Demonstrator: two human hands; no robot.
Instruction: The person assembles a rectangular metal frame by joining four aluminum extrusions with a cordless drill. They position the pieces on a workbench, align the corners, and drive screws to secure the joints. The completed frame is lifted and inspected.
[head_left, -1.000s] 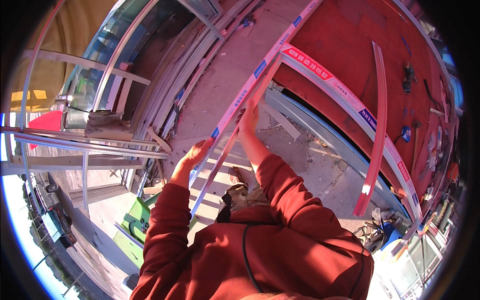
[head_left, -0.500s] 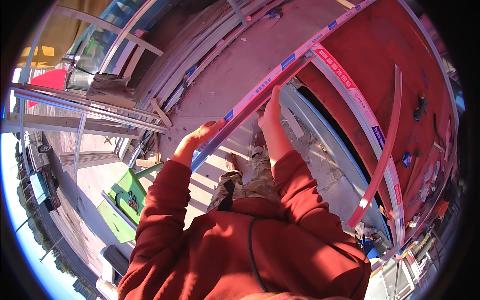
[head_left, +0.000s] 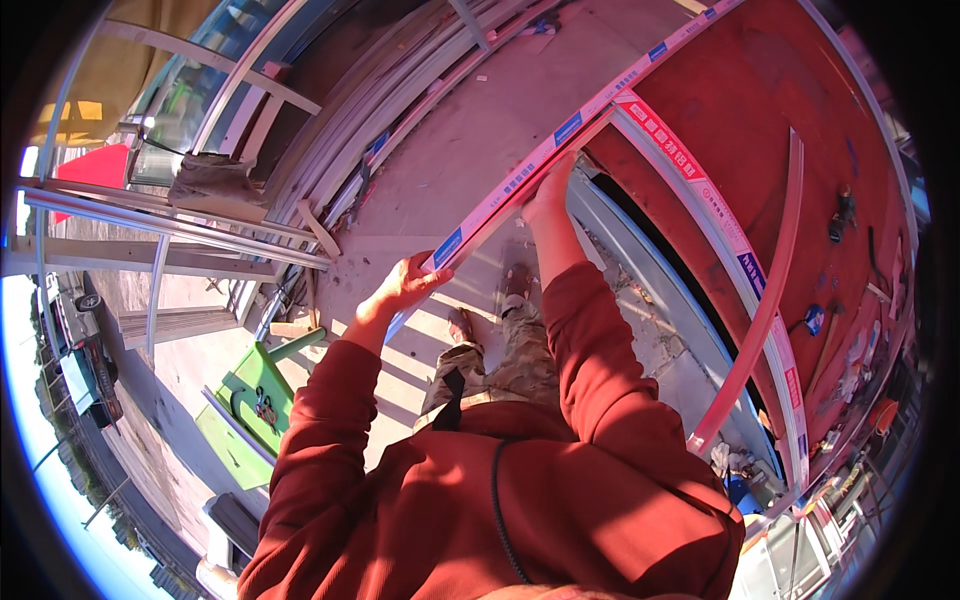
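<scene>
I had the long labelled bar [head_left: 525, 178] in both hands, slanting from eight o'clock up to one o'clock, with my left hand [head_left: 400, 287] at nine o'clock, thumb and fingers closed around it, and my right hand [head_left: 549, 190] at one o'clock, grasping it from the near side with most of its fingers hidden. I judged the taking up to be done, since both hands bore the bar's near part above the floor; letting go was not yet done, and the bar's far stretch crossed the edge of the red surface [head_left: 740, 100] at two o'clock. A red-labelled strip [head_left: 715, 205] met or overlapped the bar at one o'clock and ran down to four; I could not tell whether the two were fastened, so that much I had to leave open. A narrow red strip [head_left: 748, 355] crossed that one at three o'clock, out of my grip. As for containers, the green tray-like thing [head_left: 232, 388] at eight o'clock had a dark-handled tool [head_left: 265, 408] in it, its exact kind too small to tell; at four o'clock, an orange bucket-like thing [head_left: 882, 415] and a blue rounded thing [head_left: 740, 495] showed too little for me to tell what, if anything, they held
</scene>
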